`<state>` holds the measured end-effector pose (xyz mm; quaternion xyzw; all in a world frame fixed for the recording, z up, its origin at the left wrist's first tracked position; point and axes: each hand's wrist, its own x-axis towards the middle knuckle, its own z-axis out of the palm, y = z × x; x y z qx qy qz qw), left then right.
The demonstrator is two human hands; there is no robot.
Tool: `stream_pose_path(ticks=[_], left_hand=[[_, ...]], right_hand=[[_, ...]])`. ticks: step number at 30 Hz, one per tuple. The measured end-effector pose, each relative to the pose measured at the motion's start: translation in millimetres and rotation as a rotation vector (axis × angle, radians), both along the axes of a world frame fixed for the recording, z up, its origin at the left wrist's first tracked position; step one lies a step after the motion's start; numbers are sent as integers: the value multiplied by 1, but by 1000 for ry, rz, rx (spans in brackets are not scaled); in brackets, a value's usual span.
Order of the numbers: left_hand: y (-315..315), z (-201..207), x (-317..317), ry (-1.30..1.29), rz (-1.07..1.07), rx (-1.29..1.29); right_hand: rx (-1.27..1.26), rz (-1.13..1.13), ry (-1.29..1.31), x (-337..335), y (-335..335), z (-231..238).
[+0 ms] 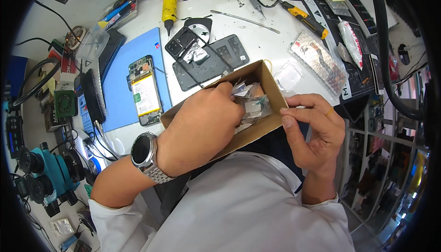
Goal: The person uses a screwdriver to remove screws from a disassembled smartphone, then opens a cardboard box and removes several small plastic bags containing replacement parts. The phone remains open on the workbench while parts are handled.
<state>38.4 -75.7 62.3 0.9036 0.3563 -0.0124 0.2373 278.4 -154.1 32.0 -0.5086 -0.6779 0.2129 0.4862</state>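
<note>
An open brown cardboard box (273, 86) stands tilted in front of me at the table's near edge. Inside it lie several small clear plastic packets (258, 109). My left hand (204, 121), with a metal watch (145, 151) on its wrist, reaches into the box; its fingers are curled among the packets, and the tips are hidden. With thumb and forefinger, my right hand (319, 130) pinches the box's right corner. Left of the box, an opened smartphone (146, 91) with its battery exposed rests on a blue mat (118, 86).
Beyond the box lie a dark phone back cover (234, 49) and a camera-module frame (180, 42). A yellow bottle (169, 10), a metal spudger (245, 21) and a yellow-black screwdriver (305, 20) lie farther back. Bubble wrap (319, 63) is at right, a teal microscope (53, 171) at left.
</note>
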Motion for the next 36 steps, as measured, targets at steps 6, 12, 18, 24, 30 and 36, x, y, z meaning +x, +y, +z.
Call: stream_pose_path(ticks=[6, 12, 18, 24, 30, 36], left_hand=[[-9, -10, 9, 39, 25, 119], [-5, -8, 14, 73, -71, 114], [-2, -14, 10, 35, -75, 98], [-2, -17, 9, 79, -118, 152], [-2, -16, 6, 89, -171, 180], [-1, -9, 10, -60, -16, 97]], right_hand=[[-5, -9, -24, -1, -1, 1], [10, -10, -22, -1, -1, 1], [15, -8, -31, -1, 0, 0], [18, -14, -44, -2, 0, 2], [18, -13, -48, -1, 0, 1], [24, -11, -50, -2, 0, 1]])
